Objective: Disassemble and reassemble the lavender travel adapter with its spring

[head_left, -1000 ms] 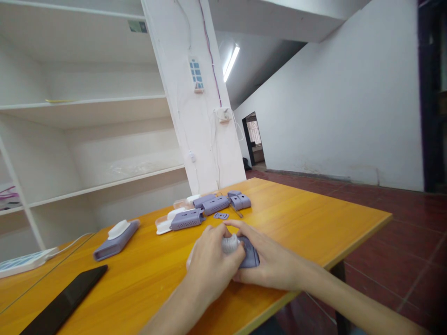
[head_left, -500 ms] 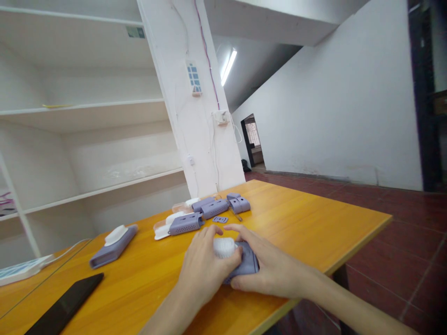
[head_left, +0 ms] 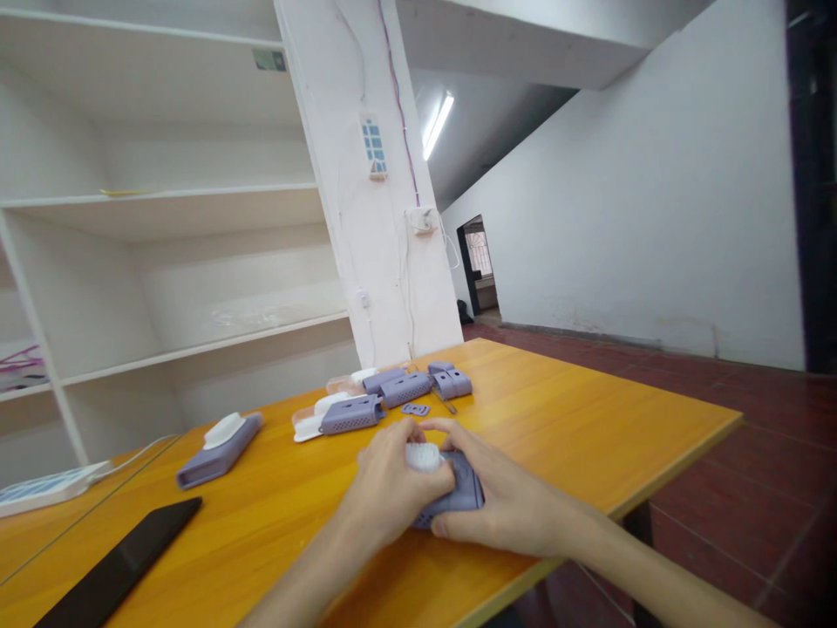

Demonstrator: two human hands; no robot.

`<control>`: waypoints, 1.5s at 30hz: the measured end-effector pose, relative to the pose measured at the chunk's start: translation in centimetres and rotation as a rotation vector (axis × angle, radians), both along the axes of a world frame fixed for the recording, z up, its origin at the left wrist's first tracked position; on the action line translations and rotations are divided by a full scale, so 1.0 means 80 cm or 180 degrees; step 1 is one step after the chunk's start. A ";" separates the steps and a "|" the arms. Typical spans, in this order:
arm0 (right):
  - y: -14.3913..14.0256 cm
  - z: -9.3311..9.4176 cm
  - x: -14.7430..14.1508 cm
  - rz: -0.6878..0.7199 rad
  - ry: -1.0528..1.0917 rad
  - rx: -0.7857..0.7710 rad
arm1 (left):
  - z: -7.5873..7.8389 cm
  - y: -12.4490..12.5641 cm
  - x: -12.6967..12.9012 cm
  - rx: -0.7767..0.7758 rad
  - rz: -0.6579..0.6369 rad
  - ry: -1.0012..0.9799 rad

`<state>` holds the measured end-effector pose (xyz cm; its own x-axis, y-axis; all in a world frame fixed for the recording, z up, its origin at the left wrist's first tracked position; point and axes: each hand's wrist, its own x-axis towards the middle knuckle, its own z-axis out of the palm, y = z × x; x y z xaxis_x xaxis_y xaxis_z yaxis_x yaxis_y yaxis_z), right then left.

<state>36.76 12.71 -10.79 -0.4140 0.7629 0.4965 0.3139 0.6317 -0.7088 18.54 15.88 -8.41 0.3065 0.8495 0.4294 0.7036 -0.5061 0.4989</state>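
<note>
My left hand (head_left: 392, 484) is closed around a white piece with a bristled or ribbed surface, like a brush head (head_left: 423, 456). Its thumb presses on the near right side. Right beside that, my right hand (head_left: 500, 499) grips a lavender plastic case (head_left: 466, 487) with small holes low on its near side. The thumb is at the case's near edge and the fingers reach over the far side. White piece and case are close together, near the table's front edge; the hands hide whether they are joined.
On the wooden table (head_left: 588, 427), several lavender perforated cases (head_left: 353, 413) and white parts lie beyond my hands, with a small flat lavender plate (head_left: 416, 409). At left are a lavender case with a white top (head_left: 222, 449), a black phone-like slab (head_left: 124, 563) and a power strip (head_left: 56, 488).
The fingers of my left hand have curled in slightly around the white piece. Both hands keep their hold, and the view has turned slightly left.
</note>
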 end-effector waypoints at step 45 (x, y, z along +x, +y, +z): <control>0.045 0.036 -0.069 -0.0077 -0.0580 0.0097 | -0.041 -0.017 -0.093 -0.0807 -0.0438 -0.0907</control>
